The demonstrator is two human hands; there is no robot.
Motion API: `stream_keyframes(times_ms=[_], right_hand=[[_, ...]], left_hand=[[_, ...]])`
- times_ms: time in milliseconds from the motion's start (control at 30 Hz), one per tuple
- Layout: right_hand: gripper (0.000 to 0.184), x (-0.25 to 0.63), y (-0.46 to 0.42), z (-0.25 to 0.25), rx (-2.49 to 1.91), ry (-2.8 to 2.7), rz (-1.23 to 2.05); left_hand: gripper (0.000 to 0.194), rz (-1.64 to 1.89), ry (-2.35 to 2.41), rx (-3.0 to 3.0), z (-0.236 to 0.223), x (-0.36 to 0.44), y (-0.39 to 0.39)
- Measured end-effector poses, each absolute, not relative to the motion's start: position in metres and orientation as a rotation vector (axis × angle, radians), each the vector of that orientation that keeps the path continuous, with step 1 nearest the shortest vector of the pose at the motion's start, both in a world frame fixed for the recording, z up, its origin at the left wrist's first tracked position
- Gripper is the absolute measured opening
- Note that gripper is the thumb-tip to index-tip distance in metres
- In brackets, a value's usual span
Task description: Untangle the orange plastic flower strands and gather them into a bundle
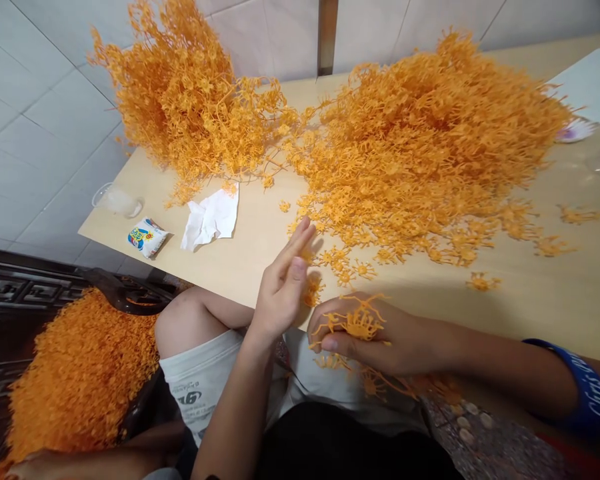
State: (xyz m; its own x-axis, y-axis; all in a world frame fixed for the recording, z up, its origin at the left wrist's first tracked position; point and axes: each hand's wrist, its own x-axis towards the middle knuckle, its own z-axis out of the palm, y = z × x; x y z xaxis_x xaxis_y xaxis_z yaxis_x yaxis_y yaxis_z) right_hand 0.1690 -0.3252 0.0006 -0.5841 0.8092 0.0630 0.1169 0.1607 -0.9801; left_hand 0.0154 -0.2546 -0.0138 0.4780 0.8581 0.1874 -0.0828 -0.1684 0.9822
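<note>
Toward five o'clock, the right hand [393, 333] has its grip closed around a bunch of spiky orange pieces [363, 325], with more strands hanging out below, while the left hand [280, 293], just under the middle toward seven o'clock, has its grip open, fingers straight, beside loose orange bits [345, 263] near the edge of the counter [250, 240]. A big orange heap [430, 147] spreads at two o'clock, and a second heap [180, 100] rises at eleven. Around nine o'clock lie creased paper [213, 217], a small packet [147, 238] and a clear cup [117, 200].
</note>
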Motion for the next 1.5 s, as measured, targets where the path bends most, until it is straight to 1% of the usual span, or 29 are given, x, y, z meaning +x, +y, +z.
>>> stream_keyframes(times_ms=[133, 200, 267, 333, 400, 533, 700, 800, 900, 1000, 1100, 1167, 1233, 1333, 1367, 1500], right_hand=[[0.032, 0.169, -0.32, 0.002, -0.934, -1.768, 1.482], [0.035, 0.171, -0.313, 0.002, -1.035, -1.655, 1.458], [0.038, 0.175, -0.305, -0.001, -1.166, -1.466, 1.362], [0.037, 0.179, -0.298, -0.004, -1.257, -1.268, 1.234], [0.036, 0.181, -0.295, -0.008, -1.248, -1.126, 1.174], [0.036, 0.18, -0.3, -0.009, -1.095, -0.976, 1.349], [0.041, 0.178, -0.311, 0.003, -0.943, -1.244, 1.7], [0.044, 0.178, -0.314, 0.009, -0.953, -1.457, 1.849], [0.042, 0.176, -0.316, 0.011, -1.089, -1.569, 1.815], [0.035, 0.173, -0.317, 0.013, -1.133, -1.635, 1.699], [0.032, 0.17, -0.315, 0.016, -1.113, -1.646, 1.642], [0.026, 0.168, -0.314, 0.016, -1.182, -1.587, 1.631], [0.019, 0.166, -0.313, 0.014, -1.212, -1.54, 1.591], [0.018, 0.165, -0.312, 0.009, -1.2, -1.47, 1.533], [0.021, 0.165, -0.312, 0.008, -1.206, -1.436, 1.562], [0.036, 0.168, -0.312, 0.005, -1.141, -1.291, 1.802]], left_hand=[[0.053, 1.114, 0.63, 1.292, -0.015, 0.017, -0.254], [0.052, 1.16, 0.617, 1.23, -0.016, 0.019, -0.255], [0.05, 1.213, 0.619, 1.224, -0.016, 0.02, -0.256], [0.047, 1.255, 0.621, 1.242, -0.016, 0.02, -0.256], [0.046, 1.261, 0.631, 1.263, -0.017, 0.02, -0.257], [0.04, 1.208, 0.682, 1.315, -0.019, 0.017, -0.257], [0.036, 1.131, 0.68, 1.259, -0.019, 0.014, -0.258], [0.035, 1.002, 0.679, 1.295, -0.016, 0.012, -0.259], [0.037, 0.813, 0.598, 1.417, -0.009, 0.009, -0.258], [0.049, 0.627, 0.479, 1.633, 0.0, 0.007, -0.255], [0.057, 0.543, 0.441, 1.785, 0.007, 0.007, -0.251], [0.06, 0.528, 0.429, 1.8, 0.008, 0.008, -0.251], [0.051, 0.553, 0.483, 1.802, 0.007, 0.011, -0.253], [0.025, 0.671, 0.628, 1.744, 0.004, 0.015, -0.259], [0.022, 0.725, 0.654, 1.701, 0.003, 0.015, -0.26], [0.019, 0.857, 0.675, 1.541, -0.004, 0.014, -0.261]])
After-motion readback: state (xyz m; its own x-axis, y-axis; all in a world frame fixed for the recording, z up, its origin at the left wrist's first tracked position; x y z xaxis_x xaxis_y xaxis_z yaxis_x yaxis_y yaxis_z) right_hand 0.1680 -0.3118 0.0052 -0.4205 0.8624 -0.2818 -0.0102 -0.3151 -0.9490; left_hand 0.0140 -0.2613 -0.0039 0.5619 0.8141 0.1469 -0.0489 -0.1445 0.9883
